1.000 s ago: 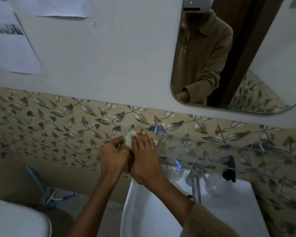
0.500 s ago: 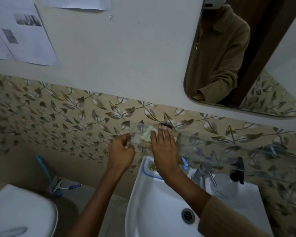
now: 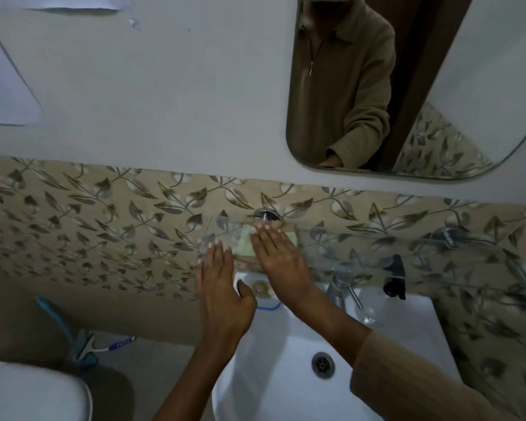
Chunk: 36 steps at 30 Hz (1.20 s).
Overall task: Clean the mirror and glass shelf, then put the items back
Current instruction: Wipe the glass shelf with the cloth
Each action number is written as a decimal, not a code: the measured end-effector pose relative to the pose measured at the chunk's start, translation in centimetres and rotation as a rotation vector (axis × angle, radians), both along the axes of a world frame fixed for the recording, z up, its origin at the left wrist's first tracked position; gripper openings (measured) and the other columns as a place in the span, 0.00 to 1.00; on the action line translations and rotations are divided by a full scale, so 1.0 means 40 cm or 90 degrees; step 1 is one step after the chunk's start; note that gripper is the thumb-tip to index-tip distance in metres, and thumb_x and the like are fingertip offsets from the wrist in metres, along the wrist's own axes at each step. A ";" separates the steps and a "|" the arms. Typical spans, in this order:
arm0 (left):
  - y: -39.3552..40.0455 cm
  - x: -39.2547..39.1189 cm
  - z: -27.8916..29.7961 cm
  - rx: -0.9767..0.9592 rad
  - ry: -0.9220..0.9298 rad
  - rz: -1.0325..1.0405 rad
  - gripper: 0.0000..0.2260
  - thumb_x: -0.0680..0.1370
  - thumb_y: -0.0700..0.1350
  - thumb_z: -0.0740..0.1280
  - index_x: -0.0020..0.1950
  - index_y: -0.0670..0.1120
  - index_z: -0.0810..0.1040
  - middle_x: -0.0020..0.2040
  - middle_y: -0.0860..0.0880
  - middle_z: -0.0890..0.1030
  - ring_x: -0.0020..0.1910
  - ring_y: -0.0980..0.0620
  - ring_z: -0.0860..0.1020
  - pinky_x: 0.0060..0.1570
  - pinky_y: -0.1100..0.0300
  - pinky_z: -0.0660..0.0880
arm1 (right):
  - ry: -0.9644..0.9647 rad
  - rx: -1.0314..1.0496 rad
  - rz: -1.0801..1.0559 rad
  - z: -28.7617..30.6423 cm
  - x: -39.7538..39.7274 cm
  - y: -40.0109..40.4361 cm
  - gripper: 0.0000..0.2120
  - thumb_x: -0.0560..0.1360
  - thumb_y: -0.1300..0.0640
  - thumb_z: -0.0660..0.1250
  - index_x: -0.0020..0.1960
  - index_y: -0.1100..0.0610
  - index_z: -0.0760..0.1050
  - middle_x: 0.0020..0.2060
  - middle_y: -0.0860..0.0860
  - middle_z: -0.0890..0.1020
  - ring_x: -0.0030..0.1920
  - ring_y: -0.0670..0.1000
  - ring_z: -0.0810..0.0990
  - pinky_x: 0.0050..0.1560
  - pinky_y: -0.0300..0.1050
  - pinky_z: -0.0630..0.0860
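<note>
A person's right hand [image 3: 278, 256] presses a pale green cloth [image 3: 246, 243] flat against the left end of a glass shelf [image 3: 362, 253], fingers straight and released over it. The left hand [image 3: 220, 284] rests beside it at the shelf's corner, fingers likewise extended, holding nothing. The shelf hangs above a white sink [image 3: 286, 390], below the wall mirror [image 3: 422, 86].

Dim light; white wall [image 3: 164, 101], leaf-patterned tiles [image 3: 88, 223], white basin [image 3: 286, 375]
</note>
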<state>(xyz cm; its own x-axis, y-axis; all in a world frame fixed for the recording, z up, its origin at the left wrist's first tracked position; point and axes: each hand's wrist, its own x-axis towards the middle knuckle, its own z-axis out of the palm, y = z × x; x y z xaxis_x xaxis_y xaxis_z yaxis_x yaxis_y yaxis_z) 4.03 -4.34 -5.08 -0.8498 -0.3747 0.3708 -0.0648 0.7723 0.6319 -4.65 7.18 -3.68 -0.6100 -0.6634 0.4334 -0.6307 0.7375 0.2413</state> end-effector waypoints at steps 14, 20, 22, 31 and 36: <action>0.026 -0.005 -0.015 -0.038 0.075 -0.060 0.28 0.71 0.35 0.62 0.72 0.38 0.71 0.75 0.44 0.68 0.76 0.46 0.65 0.74 0.41 0.61 | -0.355 -0.868 0.051 -0.161 0.184 0.121 0.20 0.66 0.72 0.62 0.46 0.55 0.87 0.50 0.52 0.88 0.54 0.52 0.86 0.59 0.49 0.81; -0.022 0.007 0.005 -0.043 0.044 -0.029 0.27 0.69 0.35 0.64 0.68 0.38 0.76 0.71 0.43 0.74 0.73 0.45 0.70 0.75 0.44 0.61 | -1.194 -1.212 -0.345 -0.138 0.079 -0.043 0.23 0.85 0.50 0.50 0.61 0.60 0.80 0.48 0.60 0.87 0.52 0.61 0.84 0.49 0.54 0.81; -0.045 0.006 0.017 -0.058 0.028 -0.048 0.26 0.68 0.37 0.63 0.67 0.40 0.77 0.70 0.43 0.76 0.72 0.46 0.72 0.74 0.42 0.63 | -1.259 -1.191 -0.289 -0.117 0.032 -0.077 0.21 0.84 0.54 0.51 0.57 0.60 0.81 0.42 0.57 0.88 0.44 0.57 0.86 0.39 0.48 0.81; -0.071 -0.006 0.037 -0.065 0.016 -0.061 0.24 0.67 0.37 0.63 0.63 0.42 0.81 0.65 0.44 0.80 0.67 0.47 0.76 0.71 0.44 0.67 | -1.412 -1.307 -0.187 -0.084 -0.020 -0.150 0.17 0.83 0.59 0.58 0.67 0.67 0.76 0.57 0.64 0.82 0.53 0.61 0.82 0.65 0.52 0.76; -0.068 -0.009 0.039 -0.067 -0.012 -0.054 0.24 0.68 0.39 0.62 0.63 0.43 0.81 0.65 0.45 0.80 0.68 0.48 0.76 0.72 0.48 0.66 | -1.448 -1.349 -0.055 -0.056 -0.029 -0.178 0.23 0.82 0.47 0.62 0.64 0.66 0.79 0.55 0.64 0.83 0.54 0.62 0.83 0.61 0.54 0.78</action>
